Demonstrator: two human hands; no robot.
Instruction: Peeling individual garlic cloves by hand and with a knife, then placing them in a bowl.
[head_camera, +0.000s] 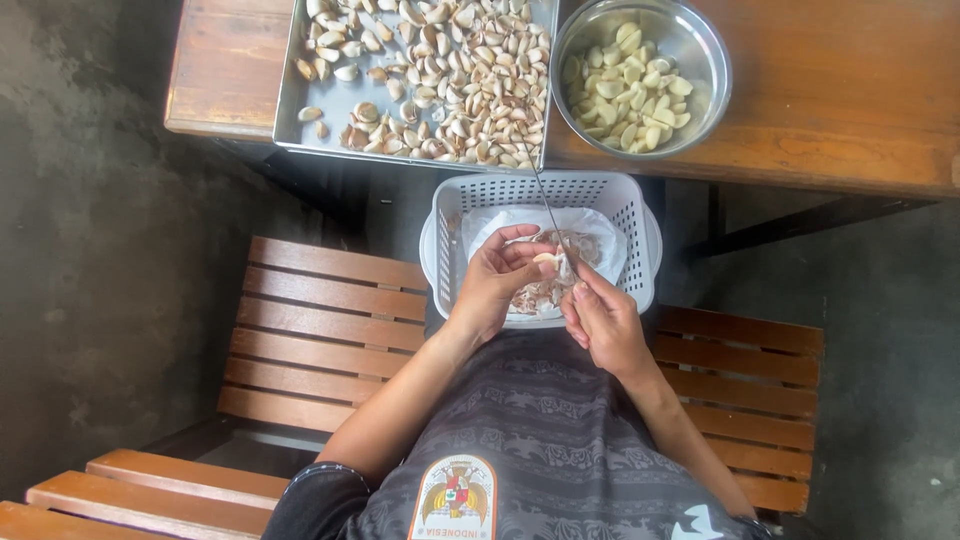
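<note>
Peeling a garlic clove over a white basket.

Nearest, on the lap, left hand curled shut around the pale clove, pinched at the fingertips on the side facing the other hand. Right hand just beside it, fist closed on the handle of a thin knife, blade touching the clove and slanting up and away past both hands. Directly beneath the hands, the basket lined with white plastic, loose papery skins piled under the left palm. Beyond the fingertips, on the wooden table, a metal tray of unpeeled cloves up and left of the left hand. Up and right of the right hand, a steel bowl of peeled cloves. Slatted wooden bench either side of the wrists.
</note>
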